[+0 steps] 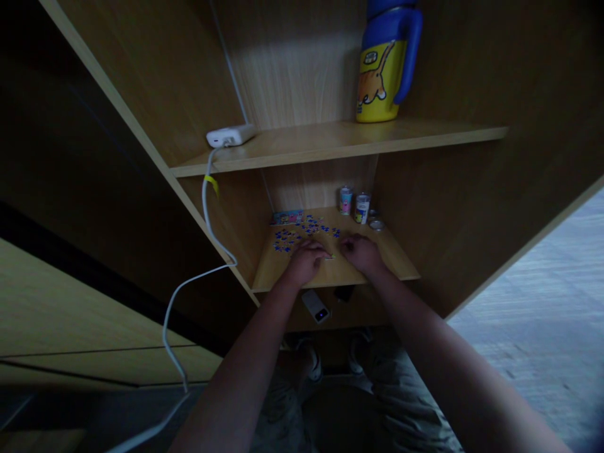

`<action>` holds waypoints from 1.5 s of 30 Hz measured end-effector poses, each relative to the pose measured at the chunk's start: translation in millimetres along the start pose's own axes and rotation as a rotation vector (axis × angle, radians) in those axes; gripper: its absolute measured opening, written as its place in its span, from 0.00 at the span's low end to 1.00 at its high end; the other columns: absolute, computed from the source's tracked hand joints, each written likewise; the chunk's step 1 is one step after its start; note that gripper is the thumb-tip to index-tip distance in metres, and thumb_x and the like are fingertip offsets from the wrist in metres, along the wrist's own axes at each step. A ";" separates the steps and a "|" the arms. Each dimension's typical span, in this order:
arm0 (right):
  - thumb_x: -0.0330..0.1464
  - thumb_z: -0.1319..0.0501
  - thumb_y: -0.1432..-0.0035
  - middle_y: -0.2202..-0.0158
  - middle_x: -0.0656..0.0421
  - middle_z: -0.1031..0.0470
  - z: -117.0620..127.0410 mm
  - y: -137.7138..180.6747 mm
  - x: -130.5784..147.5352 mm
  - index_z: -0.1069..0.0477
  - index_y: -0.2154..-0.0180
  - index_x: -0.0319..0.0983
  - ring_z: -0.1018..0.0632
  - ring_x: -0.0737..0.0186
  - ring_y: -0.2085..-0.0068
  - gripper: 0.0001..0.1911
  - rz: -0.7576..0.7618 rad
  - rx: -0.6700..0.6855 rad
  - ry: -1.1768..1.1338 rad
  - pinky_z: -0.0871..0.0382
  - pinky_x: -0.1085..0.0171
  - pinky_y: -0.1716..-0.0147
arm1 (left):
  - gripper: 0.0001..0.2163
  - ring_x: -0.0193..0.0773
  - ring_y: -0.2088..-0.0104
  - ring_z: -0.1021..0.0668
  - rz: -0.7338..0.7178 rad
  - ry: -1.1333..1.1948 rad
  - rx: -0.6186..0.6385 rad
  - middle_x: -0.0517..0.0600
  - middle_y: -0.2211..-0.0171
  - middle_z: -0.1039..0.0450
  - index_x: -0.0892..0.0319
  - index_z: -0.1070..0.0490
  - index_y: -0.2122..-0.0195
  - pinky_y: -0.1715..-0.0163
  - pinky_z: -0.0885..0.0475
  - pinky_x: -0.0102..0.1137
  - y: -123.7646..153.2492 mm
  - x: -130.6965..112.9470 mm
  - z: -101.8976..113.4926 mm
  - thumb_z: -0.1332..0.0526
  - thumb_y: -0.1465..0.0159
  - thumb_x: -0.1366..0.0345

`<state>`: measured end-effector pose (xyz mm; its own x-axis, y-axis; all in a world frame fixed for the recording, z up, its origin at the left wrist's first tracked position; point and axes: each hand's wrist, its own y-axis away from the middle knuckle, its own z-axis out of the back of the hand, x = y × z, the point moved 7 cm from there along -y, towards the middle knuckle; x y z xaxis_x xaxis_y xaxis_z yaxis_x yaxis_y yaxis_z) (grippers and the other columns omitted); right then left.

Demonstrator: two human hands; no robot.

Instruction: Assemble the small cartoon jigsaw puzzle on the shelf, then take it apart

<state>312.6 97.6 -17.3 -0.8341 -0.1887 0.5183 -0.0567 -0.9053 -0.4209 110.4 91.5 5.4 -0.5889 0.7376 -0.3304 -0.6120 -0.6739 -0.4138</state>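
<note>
Both of my hands rest on the lower wooden shelf of an open cabinet. My left hand lies palm down with its fingers curled over small blue jigsaw pieces scattered there. My right hand sits beside it, fingers bent toward the left hand. Between the two hands lies a small pale piece; whether either hand grips it I cannot make out. A colourful puzzle picture card leans at the back of the shelf.
Two small printed cups and round lids stand at the back right. On the upper shelf sit a white charger with a hanging cable and a blue-and-yellow bottle. A white device lies below.
</note>
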 end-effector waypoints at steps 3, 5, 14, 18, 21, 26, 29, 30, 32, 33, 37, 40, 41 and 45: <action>0.39 0.32 0.33 0.51 0.53 0.14 -3.0 2.3 5.1 0.14 0.54 0.46 0.16 0.52 0.54 0.10 0.056 0.054 0.058 0.24 0.58 0.50 | 0.20 0.47 0.48 0.20 0.013 -0.023 -0.003 0.50 0.52 0.16 0.49 0.13 0.53 0.38 0.29 0.47 -0.1 0.3 -0.8 0.39 0.35 0.79; 0.39 0.33 0.32 0.50 0.50 0.14 -3.5 3.1 6.9 0.13 0.54 0.44 0.16 0.50 0.54 0.11 0.069 0.075 0.085 0.24 0.56 0.50 | 0.21 0.48 0.48 0.20 0.024 -0.035 -0.005 0.50 0.52 0.15 0.49 0.13 0.52 0.37 0.29 0.48 -0.2 0.9 -1.2 0.39 0.35 0.79; 0.34 0.31 0.33 0.55 0.56 0.13 -3.3 0.2 4.6 0.14 0.60 0.47 0.16 0.52 0.54 0.05 0.036 0.105 -0.003 0.25 0.56 0.50 | 0.18 0.48 0.48 0.19 0.025 -0.032 -0.011 0.50 0.53 0.15 0.52 0.14 0.54 0.39 0.28 0.47 -2.4 -3.0 1.0 0.40 0.34 0.78; 0.32 0.32 0.35 0.58 0.57 0.13 -6.0 0.2 4.8 0.17 0.62 0.45 0.16 0.54 0.57 0.04 0.087 0.116 -0.113 0.24 0.57 0.52 | 0.16 0.48 0.50 0.19 0.016 -0.026 -0.015 0.50 0.54 0.14 0.52 0.14 0.56 0.40 0.27 0.48 -2.2 -3.0 1.0 0.40 0.33 0.77; 0.31 0.33 0.36 0.60 0.57 0.13 -8.5 0.5 3.5 0.18 0.62 0.44 0.15 0.55 0.59 0.04 0.099 0.131 -0.252 0.23 0.58 0.54 | 0.16 0.48 0.50 0.19 0.006 -0.015 -0.015 0.50 0.55 0.14 0.51 0.14 0.57 0.39 0.28 0.49 -2.0 -2.4 0.6 0.39 0.33 0.77; 0.36 0.35 0.36 0.62 0.56 0.13 -8.9 -1.7 -9.5 0.18 0.60 0.42 0.16 0.56 0.63 0.07 0.016 0.067 -0.467 0.22 0.58 0.58 | 0.15 0.46 0.50 0.18 -0.005 0.004 -0.021 0.50 0.56 0.14 0.51 0.14 0.59 0.38 0.28 0.48 -2.5 -2.3 1.6 0.39 0.33 0.77; 0.40 0.34 0.36 0.62 0.55 0.13 -11.8 -3.5 -15.5 0.18 0.59 0.41 0.16 0.57 0.65 0.11 -0.031 0.073 -0.608 0.22 0.60 0.61 | 0.16 0.46 0.51 0.18 -0.007 0.012 -0.023 0.49 0.57 0.14 0.51 0.15 0.60 0.38 0.27 0.46 -2.6 -2.6 2.2 0.40 0.33 0.77; 0.40 0.34 0.37 0.61 0.54 0.13 -12.5 -3.9 -15.9 0.17 0.59 0.40 0.16 0.57 0.64 0.12 -0.035 0.083 -0.639 0.21 0.59 0.60 | 0.16 0.46 0.51 0.18 -0.008 0.015 -0.024 0.49 0.56 0.14 0.51 0.15 0.60 0.39 0.27 0.46 -2.5 -2.7 2.2 0.40 0.33 0.78; 0.41 0.32 0.38 0.59 0.54 0.12 -12.8 -4.2 -15.0 0.16 0.59 0.41 0.14 0.55 0.60 0.12 -0.034 0.098 -0.649 0.21 0.58 0.56 | 0.16 0.45 0.51 0.17 -0.007 0.020 -0.024 0.49 0.56 0.14 0.51 0.15 0.60 0.39 0.27 0.46 -2.3 -2.3 1.8 0.40 0.33 0.78; 0.40 0.31 0.39 0.59 0.54 0.12 -12.3 -4.1 -14.4 0.16 0.59 0.41 0.14 0.54 0.59 0.11 -0.034 0.101 -0.634 0.21 0.57 0.54 | 0.15 0.45 0.51 0.17 -0.007 0.023 -0.024 0.49 0.56 0.14 0.51 0.15 0.60 0.39 0.27 0.46 -2.2 -1.9 1.3 0.39 0.33 0.77; 0.38 0.30 0.39 0.60 0.56 0.12 -9.8 -2.7 -11.2 0.15 0.61 0.42 0.14 0.54 0.60 0.08 -0.038 0.108 -0.553 0.21 0.57 0.55 | 0.16 0.45 0.51 0.17 -0.002 0.031 -0.024 0.49 0.55 0.14 0.51 0.15 0.60 0.39 0.27 0.46 -2.2 0.6 -0.6 0.39 0.33 0.77; 0.38 0.31 0.39 0.61 0.56 0.12 -7.5 -2.1 -9.3 0.15 0.61 0.42 0.14 0.54 0.61 0.09 -0.024 0.098 -0.518 0.21 0.57 0.56 | 0.16 0.45 0.51 0.17 0.002 0.034 -0.024 0.49 0.55 0.14 0.51 0.15 0.60 0.38 0.27 0.47 -2.6 1.8 -1.0 0.39 0.34 0.77; 0.38 0.31 0.39 0.61 0.56 0.11 -6.6 -2.1 -8.8 0.15 0.61 0.42 0.14 0.54 0.61 0.09 -0.016 0.089 -0.511 0.21 0.57 0.56 | 0.16 0.45 0.51 0.17 0.002 0.035 -0.024 0.49 0.55 0.14 0.50 0.15 0.60 0.38 0.27 0.47 -2.8 2.0 -0.9 0.39 0.34 0.78; 0.37 0.32 0.39 0.60 0.56 0.11 -3.6 -2.3 -7.0 0.15 0.61 0.42 0.14 0.54 0.60 0.08 0.016 0.063 -0.484 0.20 0.57 0.57 | 0.15 0.45 0.51 0.17 -0.001 0.043 -0.026 0.48 0.56 0.14 0.50 0.15 0.60 0.38 0.27 0.47 -3.1 1.5 0.2 0.39 0.34 0.78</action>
<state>316.6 102.4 -22.7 -0.4832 -0.3446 0.8049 0.0001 -0.9193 -0.3935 111.3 94.7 6.4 -0.5644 0.7398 -0.3663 -0.5987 -0.6723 -0.4355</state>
